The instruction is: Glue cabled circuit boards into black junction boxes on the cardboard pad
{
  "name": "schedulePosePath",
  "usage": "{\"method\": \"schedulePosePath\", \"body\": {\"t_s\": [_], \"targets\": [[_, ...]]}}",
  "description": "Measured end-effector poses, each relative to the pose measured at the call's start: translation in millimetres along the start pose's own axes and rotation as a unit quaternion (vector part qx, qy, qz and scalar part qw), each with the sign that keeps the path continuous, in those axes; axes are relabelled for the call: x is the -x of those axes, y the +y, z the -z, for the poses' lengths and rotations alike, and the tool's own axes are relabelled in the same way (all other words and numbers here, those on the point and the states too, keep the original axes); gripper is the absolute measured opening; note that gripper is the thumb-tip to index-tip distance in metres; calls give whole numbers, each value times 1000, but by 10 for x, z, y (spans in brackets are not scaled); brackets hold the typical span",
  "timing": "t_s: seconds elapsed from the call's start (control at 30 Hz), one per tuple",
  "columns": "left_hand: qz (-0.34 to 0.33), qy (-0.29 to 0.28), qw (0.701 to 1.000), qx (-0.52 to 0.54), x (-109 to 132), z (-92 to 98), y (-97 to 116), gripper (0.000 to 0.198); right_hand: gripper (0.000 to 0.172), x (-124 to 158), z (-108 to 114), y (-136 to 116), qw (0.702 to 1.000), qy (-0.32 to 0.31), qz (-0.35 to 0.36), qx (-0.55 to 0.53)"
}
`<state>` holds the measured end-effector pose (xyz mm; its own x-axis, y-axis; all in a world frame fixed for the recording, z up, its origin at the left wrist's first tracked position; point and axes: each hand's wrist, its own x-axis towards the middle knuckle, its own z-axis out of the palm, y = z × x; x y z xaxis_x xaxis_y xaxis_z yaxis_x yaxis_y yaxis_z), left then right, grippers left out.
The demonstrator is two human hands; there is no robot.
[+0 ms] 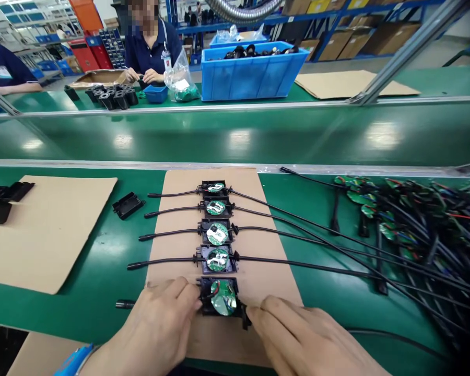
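A row of several black housings, each with a round green circuit board and black cables out both sides, lies on a cardboard sheet [254, 209]. The nearest housing [222, 297] sits between my hands. My left hand [160, 324] presses its fingertips against the housing's left side, over the cable there. My right hand [305, 334] pinches the cable fitting at the housing's right corner. The housing just beyond it [218, 258] lies untouched.
A tangled pile of cabled green boards [415, 230] fills the right. Another cardboard sheet [43, 230] and loose black covers [128, 204] lie left. Beyond the green conveyor [235, 136], a seated person handles black parts beside a blue bin [250, 73].
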<state>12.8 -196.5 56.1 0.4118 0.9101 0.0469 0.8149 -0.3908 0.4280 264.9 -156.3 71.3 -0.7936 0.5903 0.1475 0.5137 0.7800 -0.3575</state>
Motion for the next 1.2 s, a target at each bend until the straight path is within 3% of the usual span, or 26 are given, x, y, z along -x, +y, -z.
{"method": "schedulePosePath", "body": {"t_s": [0.27,0.4,0.5,0.67,0.83,0.93,1.07,1.2], "targets": [[41,-49,997,39,-65,-11,-50,21,15,-318,65,59,995,-96,-10,13],[82,-78,989,94,-87,14,-83,20,12,-393,6,65,995,-97,8,21],[56,-59,993,89,-97,-9,-112,22,17,-365,-97,73,995,-90,20,50],[-35,21,994,-100,-75,-112,-64,29,39,-301,-236,43,993,-72,20,96],[-80,-15,931,-356,-57,-235,162,34,32,-305,-277,38,997,-49,18,59],[-75,-18,903,-423,-67,-230,228,37,29,-314,-290,57,999,-32,17,40],[-61,18,948,-311,13,-148,167,46,29,-331,-288,55,998,-34,15,41],[-62,50,962,-261,189,-319,145,55,32,-325,-300,35,998,-46,1,35]]}}
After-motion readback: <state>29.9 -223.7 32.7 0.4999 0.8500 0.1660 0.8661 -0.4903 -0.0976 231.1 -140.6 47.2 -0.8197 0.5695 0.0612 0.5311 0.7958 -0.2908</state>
